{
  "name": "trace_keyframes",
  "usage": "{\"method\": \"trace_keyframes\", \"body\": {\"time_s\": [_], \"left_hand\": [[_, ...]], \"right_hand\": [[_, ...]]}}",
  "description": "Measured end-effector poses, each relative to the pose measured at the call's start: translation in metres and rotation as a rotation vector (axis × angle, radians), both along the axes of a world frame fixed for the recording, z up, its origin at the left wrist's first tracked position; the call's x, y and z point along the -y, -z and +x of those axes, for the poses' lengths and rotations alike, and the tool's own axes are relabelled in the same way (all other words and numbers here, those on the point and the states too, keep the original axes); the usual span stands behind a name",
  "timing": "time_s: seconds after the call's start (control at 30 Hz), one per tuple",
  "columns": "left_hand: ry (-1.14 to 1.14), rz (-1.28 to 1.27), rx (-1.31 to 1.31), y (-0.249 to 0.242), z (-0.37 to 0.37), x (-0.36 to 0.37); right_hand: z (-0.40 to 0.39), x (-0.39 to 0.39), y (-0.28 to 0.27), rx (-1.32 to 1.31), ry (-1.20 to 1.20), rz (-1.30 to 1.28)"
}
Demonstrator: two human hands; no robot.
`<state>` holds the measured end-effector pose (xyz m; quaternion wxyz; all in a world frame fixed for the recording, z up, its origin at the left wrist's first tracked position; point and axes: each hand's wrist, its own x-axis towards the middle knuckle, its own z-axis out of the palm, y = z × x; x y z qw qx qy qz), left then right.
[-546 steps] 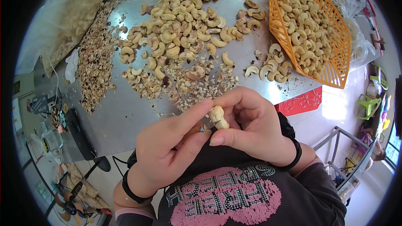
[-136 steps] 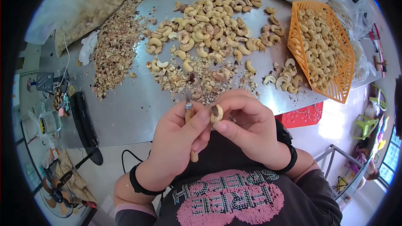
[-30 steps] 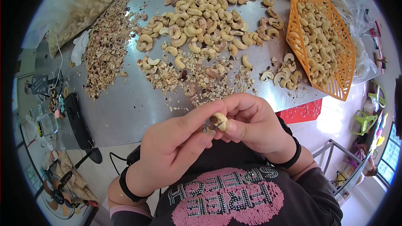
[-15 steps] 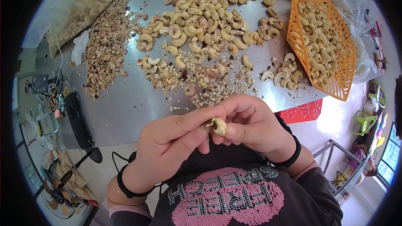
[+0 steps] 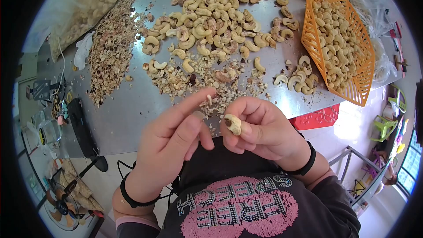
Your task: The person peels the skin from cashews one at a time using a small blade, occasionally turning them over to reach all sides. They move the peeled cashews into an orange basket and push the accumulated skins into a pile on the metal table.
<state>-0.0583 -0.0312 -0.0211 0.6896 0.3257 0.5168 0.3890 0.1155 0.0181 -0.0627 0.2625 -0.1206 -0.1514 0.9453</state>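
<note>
Between the thumb and fingers of my right hand point(image 5: 260, 125) is a pale cashew nut point(image 5: 233, 124) with a dark brown spot on its end facing left. My left hand point(image 5: 178, 130) is just to the left of it, its index finger stretched out and its thumb apart from it. A small chip of nut point(image 5: 209, 100) shows right at that index fingertip. Beyond both hands, nut crumbs and shavings point(image 5: 176, 83) are scattered on the metal table point(image 5: 119, 125). Farther back lies a loose heap of cashews point(image 5: 216, 17), some with reddish-brown skin.
An orange slotted basket point(image 5: 310, 33) full of cashews stands at the right, near a small cluster of cashews point(image 5: 299, 79). On the left are a long pile of scraps point(image 5: 110, 57) and a large plastic bag of nuts point(image 5: 83, 13). A red crate point(image 5: 317, 118) sits below the table edge.
My hands have come apart: the left has drawn back from the cashew and its fingers have spread. My right hand still holds the cashew, with its brown end now in view.
</note>
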Motion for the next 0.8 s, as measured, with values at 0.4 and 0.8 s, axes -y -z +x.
{"method": "trace_keyframes", "body": {"time_s": [0.4,0.8], "left_hand": [[-0.119,0.304,-0.259,0.017,0.019,0.006],[-0.099,0.328,-0.401,0.014,0.024,0.006]], "right_hand": [[-0.003,0.007,-0.013,0.442,0.149,0.33],[0.0,0.01,-0.011,0.508,0.176,0.398]]}}
